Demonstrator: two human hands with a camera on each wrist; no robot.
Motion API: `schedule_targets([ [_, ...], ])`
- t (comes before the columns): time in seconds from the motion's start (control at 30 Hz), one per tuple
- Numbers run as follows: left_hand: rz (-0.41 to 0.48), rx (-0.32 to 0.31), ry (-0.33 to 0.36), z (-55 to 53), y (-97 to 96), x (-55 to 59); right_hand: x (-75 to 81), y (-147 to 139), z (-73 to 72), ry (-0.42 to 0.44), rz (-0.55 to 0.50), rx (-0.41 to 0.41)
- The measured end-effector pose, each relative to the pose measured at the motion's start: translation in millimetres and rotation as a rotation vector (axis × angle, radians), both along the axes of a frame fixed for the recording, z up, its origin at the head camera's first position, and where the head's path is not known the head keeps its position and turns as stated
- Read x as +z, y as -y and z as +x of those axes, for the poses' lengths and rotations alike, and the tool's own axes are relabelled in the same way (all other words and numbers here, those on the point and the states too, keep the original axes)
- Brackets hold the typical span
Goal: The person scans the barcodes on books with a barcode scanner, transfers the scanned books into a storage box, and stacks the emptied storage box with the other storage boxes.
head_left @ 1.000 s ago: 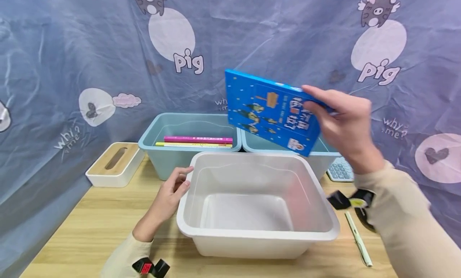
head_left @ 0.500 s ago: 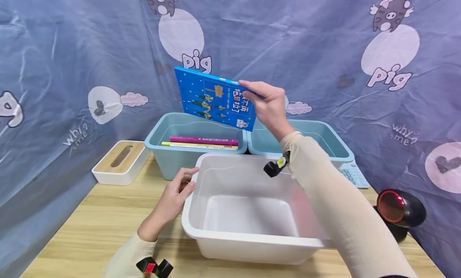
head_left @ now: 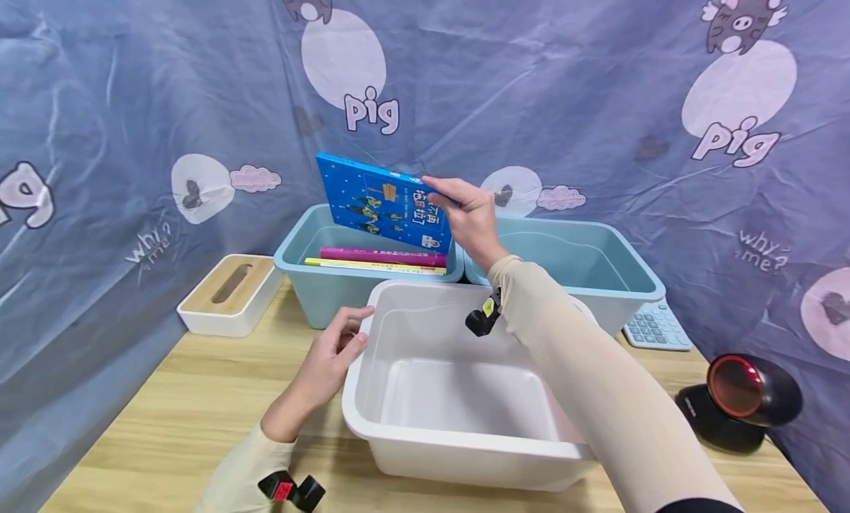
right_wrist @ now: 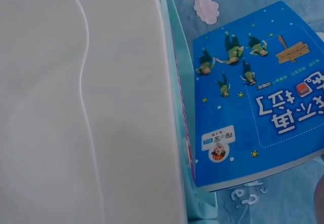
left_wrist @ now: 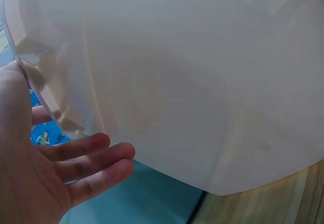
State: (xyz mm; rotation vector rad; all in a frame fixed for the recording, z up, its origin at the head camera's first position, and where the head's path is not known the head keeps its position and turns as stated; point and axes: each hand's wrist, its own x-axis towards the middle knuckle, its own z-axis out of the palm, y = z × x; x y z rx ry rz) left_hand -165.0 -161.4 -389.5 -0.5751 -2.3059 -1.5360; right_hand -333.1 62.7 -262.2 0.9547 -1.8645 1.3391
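Note:
A blue book with a cartoon cover tilts over the left teal bin, its lower edge behind the bin's front rim. My right hand grips it by the upper right corner; the cover fills much of the right wrist view, the book being beside the bin wall. A magenta book and a yellow-edged book lie in that bin. My left hand holds the left rim of the white bin; in the left wrist view several fingers lie along its outer wall.
Right of the book stands a second teal bin. A tissue box with a wooden lid is at the left. At the right are a light-blue keypad and a black scanner-like device. A printed cloth hangs behind.
My right hand has carried the blue book leftward from above the right teal bin, then lowered it towards the left teal bin. My left hand keeps to the white bin's rim.

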Motion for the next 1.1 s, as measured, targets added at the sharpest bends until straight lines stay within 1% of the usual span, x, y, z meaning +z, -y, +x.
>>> schedule_targets([
  [0.13, 0.002, -0.006, 0.004, 0.1, 0.6, 1.8, 1.1, 4, -0.9, -0.060, 0.002, -0.010],
  [0.33, -0.003, -0.004, -0.002, -0.4, -0.4, 2.4, 3.6, 6, 0.1, -0.106, -0.059, -0.013],
  [0.47, -0.004, -0.001, 0.003, -0.1, -0.6, 1.7, 0.9, 4, 0.6, -0.105, -0.052, -0.023],
  [0.6, -0.002, 0.000, 0.011, 1.1, -0.3, 0.6, -6.7, 2, -1.6, -0.067, 0.010, -0.032],
  [0.7, -0.004, 0.003, 0.016, 1.3, 0.0, -0.3, -14.4, 2, -4.6, -0.027, 0.054, -0.024],
  [0.83, -0.008, 0.002, 0.021, 1.0, 0.3, -0.8, -22.8, 1, -6.2, 0.058, 0.101, 0.000],
  [1.1, -0.013, -0.002, 0.033, 0.9, 0.2, 1.0, -32.0, 0, -2.9, 0.227, 0.180, 0.053],
])
